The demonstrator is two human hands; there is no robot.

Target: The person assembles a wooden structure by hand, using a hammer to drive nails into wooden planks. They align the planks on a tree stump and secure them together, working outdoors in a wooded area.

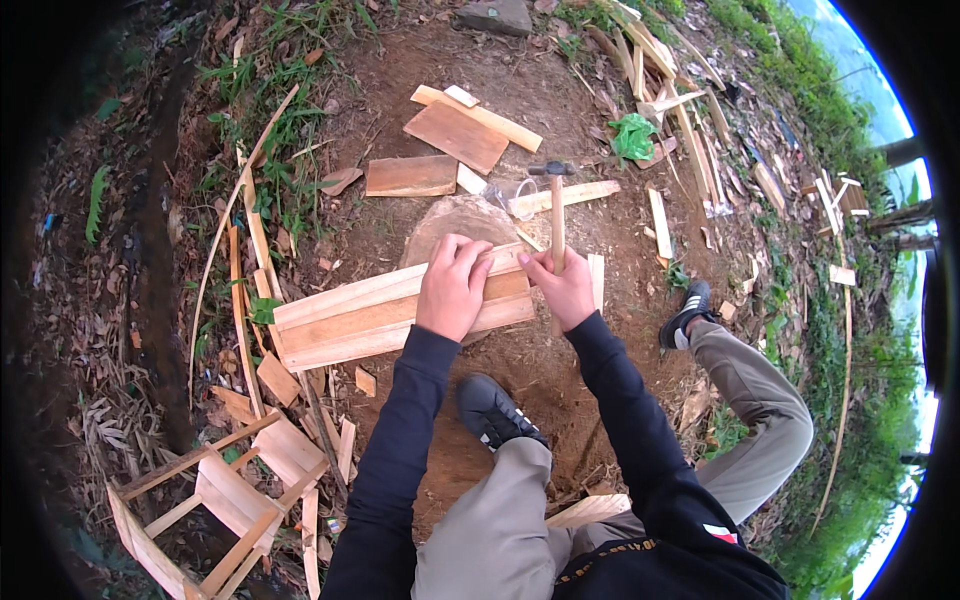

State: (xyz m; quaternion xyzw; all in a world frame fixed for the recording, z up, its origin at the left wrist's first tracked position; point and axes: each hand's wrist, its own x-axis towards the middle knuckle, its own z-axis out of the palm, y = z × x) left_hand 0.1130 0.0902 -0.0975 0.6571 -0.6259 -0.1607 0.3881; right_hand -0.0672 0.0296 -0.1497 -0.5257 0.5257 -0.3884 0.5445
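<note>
A long wooden piece made of pale boards around a browner middle board (390, 317) lies slantwise before me, its right end by a tree stump (440, 222). My left hand (455, 287) is closed over the upper board near that end, fingers curled. My right hand (562, 287) is closed around the wooden handle of a hammer (558, 215), held upright with its dark metal head away from me. The right thumb and forefinger come close to the upper board's end. Whether they also pinch something small, such as a nail, I cannot make out.
Loose boards (455, 137) lie on the soil beyond the stump, beside a clear plastic bag (512, 197). A green plastic bag (633, 137) sits near a pile of wood strips (690, 140). At lower left stands a wooden frame (235, 490). My shoe (495, 412) is below the boards.
</note>
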